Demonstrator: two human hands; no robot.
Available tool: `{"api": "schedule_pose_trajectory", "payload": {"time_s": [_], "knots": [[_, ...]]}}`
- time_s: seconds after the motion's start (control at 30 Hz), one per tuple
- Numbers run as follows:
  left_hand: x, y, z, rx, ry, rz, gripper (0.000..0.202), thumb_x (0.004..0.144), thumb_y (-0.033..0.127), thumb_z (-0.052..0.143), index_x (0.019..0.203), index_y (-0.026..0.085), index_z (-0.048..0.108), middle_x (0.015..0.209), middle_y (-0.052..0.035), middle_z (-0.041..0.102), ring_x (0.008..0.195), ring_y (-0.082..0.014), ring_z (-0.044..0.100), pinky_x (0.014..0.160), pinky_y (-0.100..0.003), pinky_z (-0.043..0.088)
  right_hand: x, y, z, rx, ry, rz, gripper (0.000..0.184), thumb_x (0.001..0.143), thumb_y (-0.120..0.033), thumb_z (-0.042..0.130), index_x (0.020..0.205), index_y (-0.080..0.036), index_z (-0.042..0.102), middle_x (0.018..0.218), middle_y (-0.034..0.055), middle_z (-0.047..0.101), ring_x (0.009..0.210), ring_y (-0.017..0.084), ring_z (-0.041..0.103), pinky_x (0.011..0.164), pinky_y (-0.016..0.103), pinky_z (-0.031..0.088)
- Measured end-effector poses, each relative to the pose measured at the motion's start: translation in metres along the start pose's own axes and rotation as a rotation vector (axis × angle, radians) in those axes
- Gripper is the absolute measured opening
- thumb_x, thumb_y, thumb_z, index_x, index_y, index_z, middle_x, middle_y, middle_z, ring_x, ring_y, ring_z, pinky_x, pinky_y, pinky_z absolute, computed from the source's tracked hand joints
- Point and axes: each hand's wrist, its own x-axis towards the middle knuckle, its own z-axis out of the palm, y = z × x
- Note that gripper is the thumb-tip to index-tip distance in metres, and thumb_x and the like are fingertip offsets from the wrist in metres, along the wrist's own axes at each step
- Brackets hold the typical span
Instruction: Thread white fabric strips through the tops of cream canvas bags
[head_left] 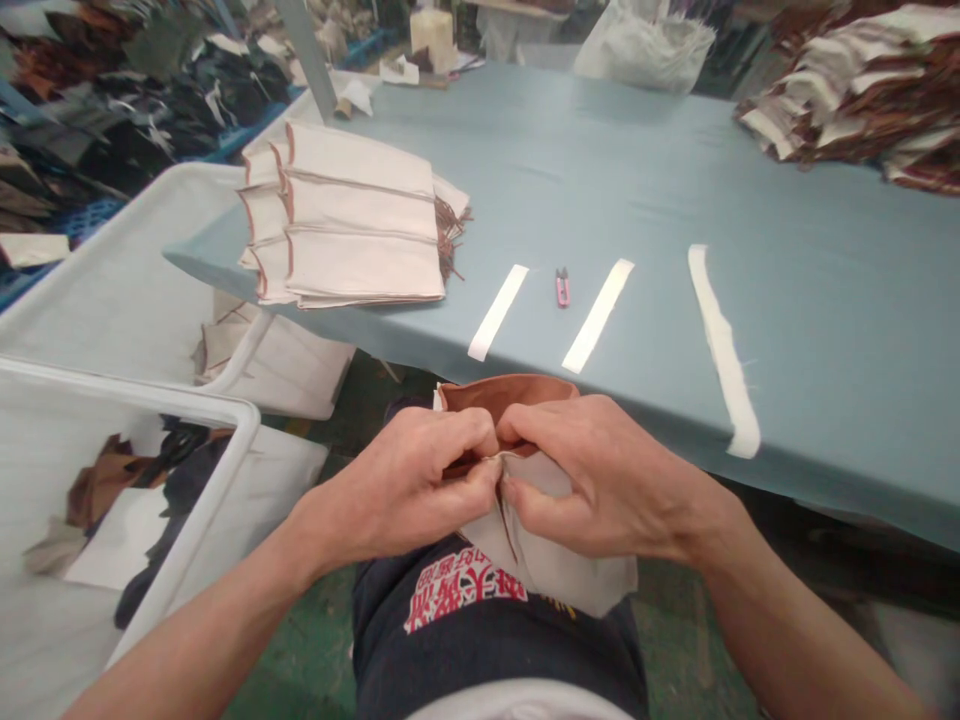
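Note:
Both hands work a cloth piece (559, 570), brown on one side and cream on the other, held over my lap below the table's front edge. My left hand (409, 485) is closed on its left part, fingers curled and thumb pinching the seam. My right hand (600, 480) is closed on its right part, thumb meeting the left thumb at the seam. On the blue-grey table (825, 250) lies a small pink thread snipper (562, 287), just beyond my hands and untouched.
A stack of cream cloth pieces with brown edging (352, 215) sits on the table's left end. Three white tape strips (596, 315) mark the table. White bins (112, 300) with scraps stand at my left. More fabric piles (862, 90) lie at the far right.

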Motion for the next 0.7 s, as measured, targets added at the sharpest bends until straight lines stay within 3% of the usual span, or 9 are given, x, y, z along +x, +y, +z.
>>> {"api": "schedule_pose_trajectory", "payload": {"time_s": [0.23,0.5,0.7], "knots": [[-0.009,-0.002,-0.009,-0.038,-0.057,-0.036,0.013,0.098,0.01,0.059,0.088,0.017,0.063,0.077,0.0067,0.065,0.068,-0.0059,0.057,0.064,-0.017,0.039,0.002,0.003,0.005,-0.013,-0.008,0.041,0.018,0.083,-0.019,0.055,0.067,-0.02,0.046,0.064,-0.0032,0.053,0.058,0.011,0.044,0.059,0.028,0.026],[-0.016,-0.001,-0.005,0.144,-0.01,-0.019,0.012,0.099,0.011,0.055,0.091,0.016,0.063,0.081,0.0027,0.068,0.072,-0.0103,0.064,0.066,-0.021,0.044,0.008,-0.001,0.013,-0.146,-0.002,0.007,0.014,0.082,-0.016,0.051,0.068,-0.019,0.053,0.069,0.0032,0.063,0.067,0.016,0.054,0.065,0.031,0.034],[-0.016,-0.001,-0.004,0.295,0.034,0.133,0.021,0.106,0.015,0.045,0.093,0.018,0.061,0.08,0.0006,0.069,0.073,-0.0114,0.065,0.066,-0.021,0.047,0.006,0.009,0.011,0.193,0.011,0.041,0.013,0.074,-0.015,0.051,0.064,-0.02,0.046,0.059,-0.0051,0.048,0.055,0.01,0.042,0.057,0.026,0.028]]}}
